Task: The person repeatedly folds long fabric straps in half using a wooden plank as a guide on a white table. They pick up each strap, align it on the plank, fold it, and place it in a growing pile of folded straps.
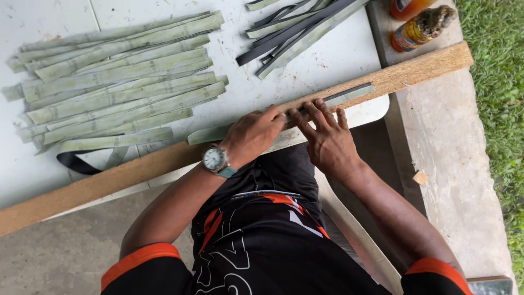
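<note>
We see a long, pale green leaf strip [333,99] lying flat along a long brown fibreboard plank [415,70] that slants across the near edge of a white table [338,60]; part of the strip looks darker grey toward its far end; our left hand [252,135], with a round wristwatch [215,159] on its wrist, presses down on the strip with fingers bent, and our right hand [326,136] lies just beside it with fingers spread flat on the strip, neither hand wrapped around anything; a heap of similar pale green strips [117,82] lies on the table to the left, a smaller bundle of darker strips [297,30] farther back; two orange-labelled bottles [420,28] stand on a concrete ledge [453,164] beside grass [499,82].
</note>
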